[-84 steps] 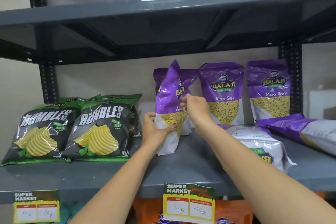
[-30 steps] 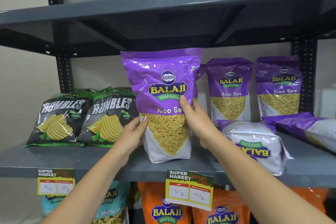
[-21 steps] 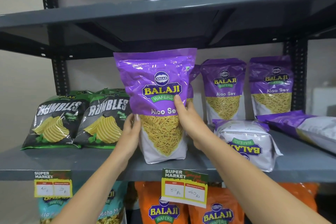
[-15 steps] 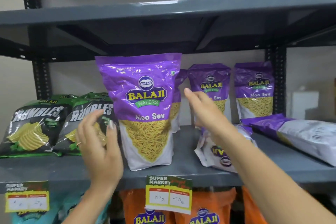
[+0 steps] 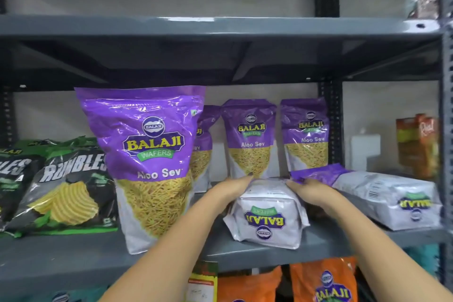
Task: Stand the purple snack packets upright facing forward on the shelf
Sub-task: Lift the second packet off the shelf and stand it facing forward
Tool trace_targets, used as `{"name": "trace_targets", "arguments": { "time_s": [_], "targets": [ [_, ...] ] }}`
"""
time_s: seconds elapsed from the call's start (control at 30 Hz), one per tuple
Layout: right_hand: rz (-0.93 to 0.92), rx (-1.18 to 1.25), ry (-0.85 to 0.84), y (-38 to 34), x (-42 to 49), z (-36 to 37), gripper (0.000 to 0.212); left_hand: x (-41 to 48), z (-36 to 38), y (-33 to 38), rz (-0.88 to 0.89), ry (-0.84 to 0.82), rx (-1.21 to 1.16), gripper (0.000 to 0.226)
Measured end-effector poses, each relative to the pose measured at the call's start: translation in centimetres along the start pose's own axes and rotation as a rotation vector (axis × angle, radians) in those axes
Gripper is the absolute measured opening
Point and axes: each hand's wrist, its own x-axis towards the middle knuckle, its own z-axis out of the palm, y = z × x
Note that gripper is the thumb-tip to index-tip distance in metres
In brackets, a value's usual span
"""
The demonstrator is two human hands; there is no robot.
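A large purple Aloo Sev packet [image 5: 149,162] stands upright at the front of the grey shelf [image 5: 61,255], label forward. Three more purple packets stand at the back: one half hidden [image 5: 204,144], a middle one [image 5: 250,140] and a right one [image 5: 306,137]. A packet lying flat [image 5: 267,218] shows its white underside with the logo upside down. My left hand [image 5: 232,187] and my right hand [image 5: 308,190] grip its far end from either side. Another packet lies flat [image 5: 382,193] to the right.
Black and green Rumbles chip bags [image 5: 66,189] lean at the left of the shelf. Orange boxes [image 5: 416,144] stand at the far right by the upright post [image 5: 446,130]. Orange packets [image 5: 323,282] and a price tag [image 5: 202,282] sit below. The upper shelf [image 5: 220,27] hangs overhead.
Both hands let go of the upright front packet and moved right onto the flat packet, now gripping its sides. The view shifted closer and to the right.
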Motion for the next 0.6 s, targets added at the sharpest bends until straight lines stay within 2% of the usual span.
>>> {"name": "trace_targets", "arguments": {
  "time_s": [0.07, 0.13, 0.27, 0.4, 0.47, 0.53, 0.6],
  "targets": [
    [0.032, 0.169, -0.066, -0.4, -0.1, 0.1, 0.046, 0.8, 0.1, 0.0, -0.039, -0.120, -0.001, 0.063],
    [0.036, 0.247, -0.110, -0.7, -0.4, -0.3, 0.036, 1.4, 0.0, 0.0, -0.044, -0.163, -0.030, 0.058],
    [-0.007, 0.298, -0.109, -1.4, -0.6, -1.1, 0.023, 2.0, -0.1, 0.4, 0.010, -0.020, 0.054, 0.049],
    [-0.047, 0.381, -0.048, -2.1, -0.1, -1.5, 0.033, 2.8, -0.1, 0.8, 0.081, 0.068, -0.040, 0.034],
    [-0.112, 0.385, 0.026, -2.7, 0.5, -1.9, 0.041, 3.2, 0.0, 1.1, 0.120, 0.137, -0.149, 0.034],
    [-0.179, 0.381, 0.103, -3.4, 1.3, -2.2, 0.049, 3.7, 0.0, 1.5, 0.191, 0.225, -0.239, 0.041],
    [-0.242, 0.388, 0.160, -4.1, 2.1, -2.3, 0.057, 4.1, 0.1, 1.8, 0.261, 0.307, -0.270, 0.061]
  ]
}}
